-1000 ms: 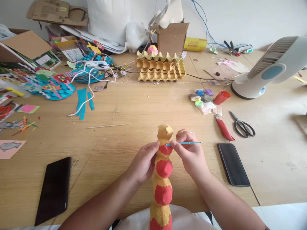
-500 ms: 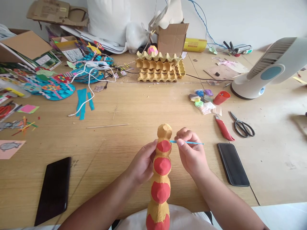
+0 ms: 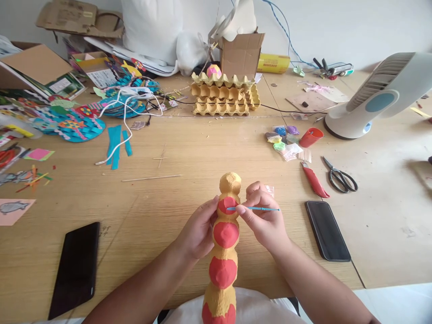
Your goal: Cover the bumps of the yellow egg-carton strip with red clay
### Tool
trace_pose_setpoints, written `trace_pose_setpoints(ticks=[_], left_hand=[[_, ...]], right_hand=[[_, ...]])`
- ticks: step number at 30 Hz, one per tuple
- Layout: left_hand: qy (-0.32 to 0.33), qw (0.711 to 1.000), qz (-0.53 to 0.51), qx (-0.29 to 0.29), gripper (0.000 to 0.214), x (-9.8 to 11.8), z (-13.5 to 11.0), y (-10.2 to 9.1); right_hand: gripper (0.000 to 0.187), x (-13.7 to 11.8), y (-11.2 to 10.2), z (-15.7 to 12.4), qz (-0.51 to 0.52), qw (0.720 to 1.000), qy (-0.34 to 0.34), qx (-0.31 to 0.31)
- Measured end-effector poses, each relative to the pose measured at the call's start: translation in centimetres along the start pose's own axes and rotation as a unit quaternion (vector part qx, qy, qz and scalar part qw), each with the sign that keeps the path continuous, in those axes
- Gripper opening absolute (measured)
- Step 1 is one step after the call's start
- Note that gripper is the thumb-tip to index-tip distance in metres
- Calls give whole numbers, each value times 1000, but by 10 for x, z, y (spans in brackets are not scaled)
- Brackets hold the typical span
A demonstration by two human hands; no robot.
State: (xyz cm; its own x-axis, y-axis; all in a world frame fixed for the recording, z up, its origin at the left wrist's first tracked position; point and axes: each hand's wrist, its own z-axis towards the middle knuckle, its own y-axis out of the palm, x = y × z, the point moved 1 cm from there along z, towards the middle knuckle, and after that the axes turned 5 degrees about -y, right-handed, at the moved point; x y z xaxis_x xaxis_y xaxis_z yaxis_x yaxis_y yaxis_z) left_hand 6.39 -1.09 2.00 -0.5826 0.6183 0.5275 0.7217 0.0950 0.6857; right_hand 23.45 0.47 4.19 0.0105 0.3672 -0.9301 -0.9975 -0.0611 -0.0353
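A yellow egg-carton strip (image 3: 224, 252) with red clay patches on its bumps stands up from my lap toward the table. My left hand (image 3: 200, 230) is closed round its left side near the top red patch. My right hand (image 3: 265, 220) pinches a thin blue tool (image 3: 254, 209), whose tip touches the topmost red patch. The strip's bare yellow top bump rises just above both hands.
On the wooden table (image 3: 175, 189): black phones at left (image 3: 77, 267) and right (image 3: 326, 230), a red utility knife (image 3: 314, 180), scissors (image 3: 340, 176), a red cup (image 3: 312, 137), clay bags (image 3: 283, 140), stacked egg trays (image 3: 224, 93), a white fan (image 3: 372, 97), and paper crafts (image 3: 67, 121) at far left.
The carton strip has tilted slightly left and lower. My right hand moved down and left, bringing the blue tool's tip from the strip's right edge onto the top red patch.
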Motion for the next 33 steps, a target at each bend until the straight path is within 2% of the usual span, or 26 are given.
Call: trace_pose_setpoints(ticks=[8, 19, 33], left_hand=[[-4, 1000, 8, -18, 30, -1, -1, 1], [32, 999, 21, -3, 36, 1, -3, 7], [31, 999, 35, -5, 33, -1, -4, 7]], right_hand=[[28, -1, 3, 1, 39, 999, 29, 19], [41, -2, 4, 2, 64, 993, 85, 52], [35, -2, 2, 3, 64, 988, 121, 68]])
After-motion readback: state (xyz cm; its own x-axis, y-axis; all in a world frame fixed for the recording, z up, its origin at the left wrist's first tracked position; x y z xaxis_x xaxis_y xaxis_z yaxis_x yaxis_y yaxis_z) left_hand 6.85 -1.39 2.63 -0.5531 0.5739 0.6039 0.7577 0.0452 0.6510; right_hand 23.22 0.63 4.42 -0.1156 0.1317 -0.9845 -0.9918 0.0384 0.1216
